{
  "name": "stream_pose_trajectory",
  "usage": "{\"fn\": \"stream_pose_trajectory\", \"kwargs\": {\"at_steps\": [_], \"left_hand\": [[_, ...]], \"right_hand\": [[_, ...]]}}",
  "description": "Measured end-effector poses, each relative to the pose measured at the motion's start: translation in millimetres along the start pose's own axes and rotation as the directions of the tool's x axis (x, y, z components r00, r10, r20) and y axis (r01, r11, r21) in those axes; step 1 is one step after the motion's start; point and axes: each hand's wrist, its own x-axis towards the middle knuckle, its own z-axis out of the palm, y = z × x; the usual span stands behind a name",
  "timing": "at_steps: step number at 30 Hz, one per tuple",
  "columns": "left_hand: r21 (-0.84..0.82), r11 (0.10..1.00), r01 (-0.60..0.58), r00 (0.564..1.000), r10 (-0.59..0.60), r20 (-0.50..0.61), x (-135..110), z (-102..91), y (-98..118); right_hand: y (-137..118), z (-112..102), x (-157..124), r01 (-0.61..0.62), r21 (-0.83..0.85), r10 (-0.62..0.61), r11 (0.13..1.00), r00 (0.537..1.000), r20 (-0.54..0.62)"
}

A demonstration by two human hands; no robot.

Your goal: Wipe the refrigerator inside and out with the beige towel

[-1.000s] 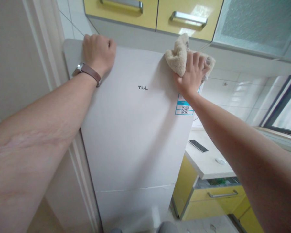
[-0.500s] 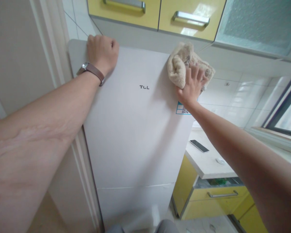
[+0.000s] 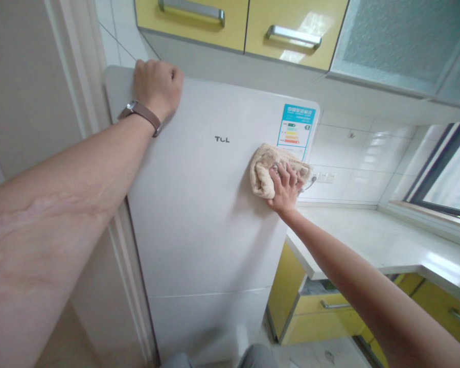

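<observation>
Lower now, right hand (image 3: 285, 186) clutches bunched cloth (image 3: 263, 171) against the shut fridge door (image 3: 207, 220); left hand (image 3: 157, 84) fisted at its top.

Yellow cabinets (image 3: 276, 15) above pale countertop (image 3: 368, 240), perhaps a socket (image 3: 325, 177).

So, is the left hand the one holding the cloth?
No, the right hand presses the cloth against the fridge, while the left hand is closed on its top edge.

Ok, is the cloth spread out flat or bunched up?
Bunched up: the cloth sits in thick folds under the right hand, pressed against the fridge door.
</observation>
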Motion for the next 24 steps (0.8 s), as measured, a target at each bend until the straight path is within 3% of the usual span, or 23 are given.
{"fn": "stream_pose_trajectory", "kwargs": {"at_steps": [3,9,14,18,20,24], "left_hand": [[0.008,1.0,0.004,1.0,-0.004,-0.001,-0.1,-0.1,-0.1],[-0.11,0.994,0.018,0.999,-0.014,0.043,0.7,0.1,-2.1],[-0.06,0.998,0.019,1.0,-0.017,0.026,0.2,2.0,-3.1],[0.011,1.0,0.007,1.0,-0.007,-0.007,0.7,4.4,-2.9],[-0.014,1.0,0.006,1.0,-0.006,0.003,0.4,4.3,-2.0],[-0.068,0.998,0.007,1.0,-0.005,0.029,-1.9,1.6,0.3]], "right_hand": [[-5.1,3.7,-36.2,0.05,0.008,-0.049,0.999,0.999,-0.007],[-15.5,13.5,-116.4,0.013,0.049,-0.023,0.999,0.978,0.206],[-25.6,23.1,-194.3,-0.009,0.12,-0.021,0.993,0.968,0.251],[-44.0,26.7,-259.5,0.0,0.141,-0.024,0.99,0.986,0.166],[-56.4,26.3,-282.2,-0.098,0.139,0.084,0.985,0.991,0.101],[-73.2,18.3,-284.7,-0.298,0.211,0.302,0.931,0.953,0.014]]}}
